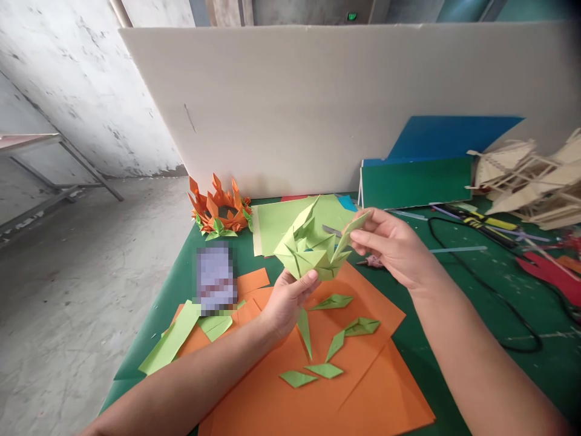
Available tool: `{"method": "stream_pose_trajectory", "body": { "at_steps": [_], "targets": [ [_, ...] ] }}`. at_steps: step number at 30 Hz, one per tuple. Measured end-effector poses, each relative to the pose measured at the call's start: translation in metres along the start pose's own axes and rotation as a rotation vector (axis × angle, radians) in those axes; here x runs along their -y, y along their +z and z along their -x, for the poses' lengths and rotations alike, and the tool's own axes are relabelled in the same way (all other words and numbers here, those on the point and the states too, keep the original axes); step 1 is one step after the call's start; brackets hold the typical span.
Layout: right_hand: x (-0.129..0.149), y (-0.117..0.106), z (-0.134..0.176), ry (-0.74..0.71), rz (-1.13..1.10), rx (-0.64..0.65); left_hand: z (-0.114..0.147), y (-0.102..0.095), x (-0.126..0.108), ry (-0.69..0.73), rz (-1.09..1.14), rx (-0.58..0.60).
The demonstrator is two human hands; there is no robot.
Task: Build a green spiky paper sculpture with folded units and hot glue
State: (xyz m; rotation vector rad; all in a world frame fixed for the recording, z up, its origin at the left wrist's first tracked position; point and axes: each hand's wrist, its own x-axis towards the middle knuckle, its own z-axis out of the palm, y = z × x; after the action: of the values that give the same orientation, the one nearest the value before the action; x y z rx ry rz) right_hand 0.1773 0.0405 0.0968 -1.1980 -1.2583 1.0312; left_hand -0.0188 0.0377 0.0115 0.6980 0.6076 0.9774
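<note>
Inside the bench's left edge, the green paper form is gripped by the left hand; the leaf, pinched by the right hand, is best guided uncrushed.

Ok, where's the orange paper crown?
In the head view, the orange crown sits left of centre, at the back left corner of the table, just left of the flat green sheet.
</note>
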Motion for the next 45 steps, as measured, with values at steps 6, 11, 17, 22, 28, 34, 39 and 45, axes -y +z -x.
{"method": "stream_pose_trajectory", "body": {
  "at_steps": [6, 11, 17, 22, 28, 34, 39, 45],
  "targets": [
    [-0.006, 0.008, 0.000, -0.062, 0.056, -0.110, 0.000, 0.000, 0.001, 0.001, -0.067, 0.038],
    [-0.010, 0.017, 0.004, -0.108, 0.092, 0.001, 0.000, 0.002, 0.000, 0.007, -0.061, 0.023],
    [-0.013, 0.021, 0.007, -0.055, 0.072, 0.041, 0.002, 0.002, -0.002, 0.016, -0.049, 0.042],
    [-0.012, 0.022, 0.007, -0.047, 0.048, 0.060, 0.003, 0.002, -0.002, 0.017, -0.051, 0.041],
    [-0.010, 0.023, 0.007, -0.036, 0.045, 0.064, 0.002, 0.000, 0.001, 0.012, -0.039, 0.026],
    [-0.014, 0.023, 0.007, -0.052, 0.073, 0.075, 0.002, 0.002, 0.001, 0.019, -0.042, 0.041],
    [-0.013, 0.025, 0.008, -0.050, 0.069, 0.081, 0.001, 0.002, 0.001, 0.017, -0.033, 0.030],
    [-0.004, 0.031, 0.012, -0.050, 0.108, 0.085, 0.001, 0.002, 0.002, 0.012, -0.014, -0.005]
  ]
}}
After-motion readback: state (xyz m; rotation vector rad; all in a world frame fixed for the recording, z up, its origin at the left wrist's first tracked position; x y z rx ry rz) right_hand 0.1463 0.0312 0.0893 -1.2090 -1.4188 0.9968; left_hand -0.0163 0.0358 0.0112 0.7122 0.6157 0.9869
